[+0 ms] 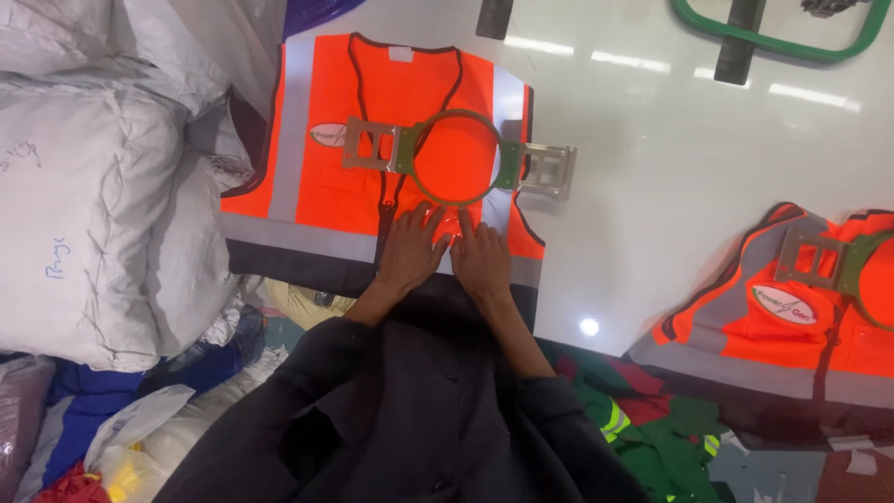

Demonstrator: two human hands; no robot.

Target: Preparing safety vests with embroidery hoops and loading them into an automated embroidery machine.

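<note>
Vest: orange safety vest (331,191) of smooth woven cloth lies flat on a glossy white table (652,186), front up; neck away from the person, dark hem at the near table edge, so its long axis runs away from the person.
Trim: grey reflective bands run down each side and across the waist; dark piping edges the neck and a zip runs down the middle.
Hoop: round green embroidery hoop (458,156) is clamped on the chest, with flat metal brackets sticking out left and right, so its long axis lies across the vest.
Left hand (412,247): open, palm down, fingers spread flat on the cloth just below the hoop, gripping nothing.
Right hand (480,253): open and flat on the cloth too, touching the left hand.
Sleeves: dark, soft fabric.
Beside: lumpy white sacks (93,214) are heaped at the left; a second orange vest (792,317) with its own hoop lies at the right.
</note>
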